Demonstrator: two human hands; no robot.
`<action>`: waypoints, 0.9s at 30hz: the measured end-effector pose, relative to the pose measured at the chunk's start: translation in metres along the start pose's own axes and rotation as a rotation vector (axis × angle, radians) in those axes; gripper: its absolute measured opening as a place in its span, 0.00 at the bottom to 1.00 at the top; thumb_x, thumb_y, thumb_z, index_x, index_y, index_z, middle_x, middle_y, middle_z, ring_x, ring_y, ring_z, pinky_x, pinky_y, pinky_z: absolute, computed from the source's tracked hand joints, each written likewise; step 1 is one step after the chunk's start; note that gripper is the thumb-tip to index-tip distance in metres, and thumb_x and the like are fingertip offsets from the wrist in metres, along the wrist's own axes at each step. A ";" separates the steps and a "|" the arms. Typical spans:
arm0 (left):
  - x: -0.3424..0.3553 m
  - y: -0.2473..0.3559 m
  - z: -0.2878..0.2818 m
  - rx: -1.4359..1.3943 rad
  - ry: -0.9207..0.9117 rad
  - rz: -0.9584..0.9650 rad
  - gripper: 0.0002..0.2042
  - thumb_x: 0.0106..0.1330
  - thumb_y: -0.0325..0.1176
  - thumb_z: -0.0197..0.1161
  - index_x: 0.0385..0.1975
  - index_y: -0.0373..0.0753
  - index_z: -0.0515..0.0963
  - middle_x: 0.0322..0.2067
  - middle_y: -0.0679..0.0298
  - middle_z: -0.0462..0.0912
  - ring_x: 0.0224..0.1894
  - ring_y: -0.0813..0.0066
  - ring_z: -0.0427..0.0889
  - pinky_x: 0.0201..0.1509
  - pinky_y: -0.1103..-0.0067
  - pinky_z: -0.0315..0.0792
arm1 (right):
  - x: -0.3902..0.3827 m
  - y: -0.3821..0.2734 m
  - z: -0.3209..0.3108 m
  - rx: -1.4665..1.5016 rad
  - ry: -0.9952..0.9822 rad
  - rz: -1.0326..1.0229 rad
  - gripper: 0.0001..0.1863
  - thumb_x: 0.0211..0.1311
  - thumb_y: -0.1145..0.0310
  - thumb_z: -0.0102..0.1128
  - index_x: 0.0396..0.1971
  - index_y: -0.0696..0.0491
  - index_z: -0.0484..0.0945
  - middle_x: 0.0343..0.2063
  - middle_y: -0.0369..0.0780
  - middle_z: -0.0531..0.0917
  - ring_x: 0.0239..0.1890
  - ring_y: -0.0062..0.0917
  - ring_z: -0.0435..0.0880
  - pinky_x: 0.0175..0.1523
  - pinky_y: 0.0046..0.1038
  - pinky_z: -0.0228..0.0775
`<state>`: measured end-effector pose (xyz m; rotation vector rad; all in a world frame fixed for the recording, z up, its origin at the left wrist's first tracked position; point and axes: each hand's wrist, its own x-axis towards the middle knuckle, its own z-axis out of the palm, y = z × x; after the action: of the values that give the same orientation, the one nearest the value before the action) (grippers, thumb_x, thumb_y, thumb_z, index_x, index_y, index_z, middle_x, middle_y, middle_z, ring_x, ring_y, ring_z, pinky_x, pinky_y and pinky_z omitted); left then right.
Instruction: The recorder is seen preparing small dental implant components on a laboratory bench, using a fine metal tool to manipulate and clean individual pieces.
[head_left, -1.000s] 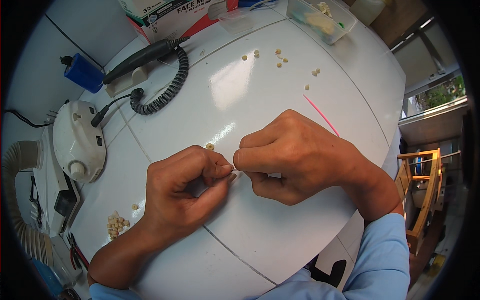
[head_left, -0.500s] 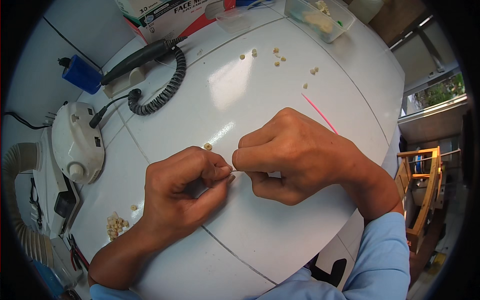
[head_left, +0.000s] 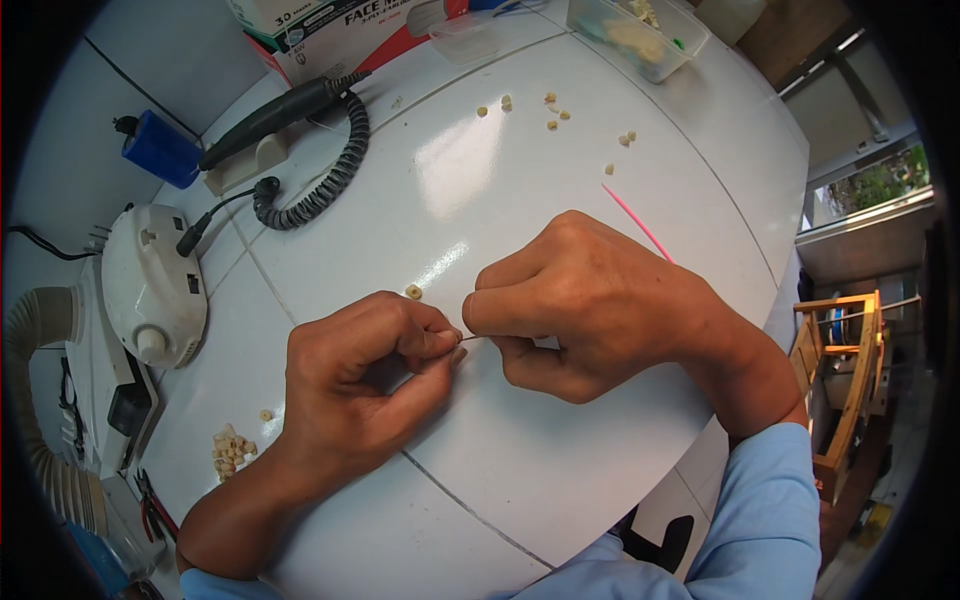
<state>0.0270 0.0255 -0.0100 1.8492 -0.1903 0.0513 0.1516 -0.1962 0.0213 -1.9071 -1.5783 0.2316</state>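
My left hand [head_left: 365,385] and my right hand [head_left: 590,305] meet fingertip to fingertip over the round white table [head_left: 500,180]. Between them runs a thin pale thread or wire [head_left: 478,338], pinched by the thumb and forefinger of each hand. What else the left fingers pinch is hidden. A single small cream bead [head_left: 413,292] lies just above the left knuckles. A pink cord [head_left: 636,222] runs out from behind the right hand toward the far right.
Loose beads [head_left: 555,112] lie scattered at the far side, a small heap of beads [head_left: 228,450] at the near left. A dark handpiece with coiled cable [head_left: 310,150], a white control unit [head_left: 150,285], a blue box [head_left: 160,150], a clear tub [head_left: 635,35] and pliers [head_left: 150,500] ring the table.
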 end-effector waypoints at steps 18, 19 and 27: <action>-0.001 -0.001 0.001 -0.087 0.010 -0.059 0.08 0.65 0.14 0.72 0.31 0.29 0.78 0.39 0.57 0.91 0.41 0.80 0.89 0.45 0.81 0.84 | 0.000 0.000 0.002 0.009 0.050 0.006 0.05 0.48 0.79 0.66 0.21 0.56 0.78 0.13 0.40 0.77 0.17 0.39 0.81 0.24 0.39 0.70; -0.001 -0.002 0.001 -0.091 0.006 -0.050 0.08 0.65 0.14 0.72 0.31 0.29 0.78 0.39 0.57 0.91 0.41 0.80 0.89 0.44 0.82 0.83 | -0.001 0.000 0.001 0.005 0.042 0.016 0.05 0.49 0.79 0.66 0.21 0.56 0.79 0.13 0.41 0.78 0.17 0.40 0.82 0.25 0.40 0.71; 0.000 -0.002 0.000 -0.064 0.012 -0.014 0.08 0.65 0.14 0.72 0.31 0.30 0.78 0.38 0.57 0.90 0.39 0.80 0.88 0.42 0.82 0.82 | -0.002 -0.003 -0.002 0.000 -0.039 0.047 0.02 0.51 0.79 0.67 0.25 0.59 0.82 0.15 0.44 0.81 0.19 0.43 0.85 0.26 0.42 0.73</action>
<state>0.0276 0.0256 -0.0120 1.7858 -0.1687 0.0455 0.1498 -0.1983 0.0241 -1.9521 -1.5596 0.2904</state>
